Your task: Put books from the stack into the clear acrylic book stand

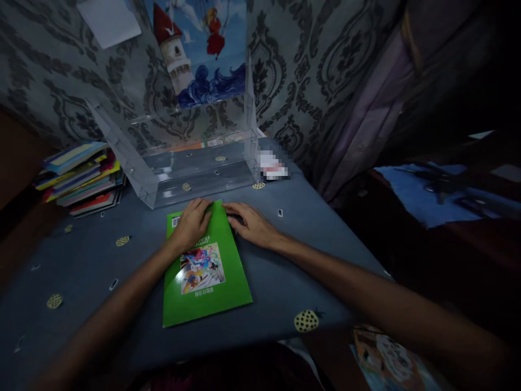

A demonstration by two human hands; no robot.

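A green book (pixel 205 271) lies flat on the blue tabletop (pixel 101 260). The left hand (pixel 191 224) rests palm-down on its far end, and the right hand (pixel 252 224) lies flat at its 2 o'clock corner. A clear acrylic stand (pixel 183 163) sits at 12 o'clock and a stack of books (pixel 81 176) at 10 o'clock.

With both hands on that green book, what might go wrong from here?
The green book lies flat, the left hand on its far end and the right hand at its edge; the glossy cover might slip. The clear rack stands close behind, hard to see in the dim light, so the book may knock it.
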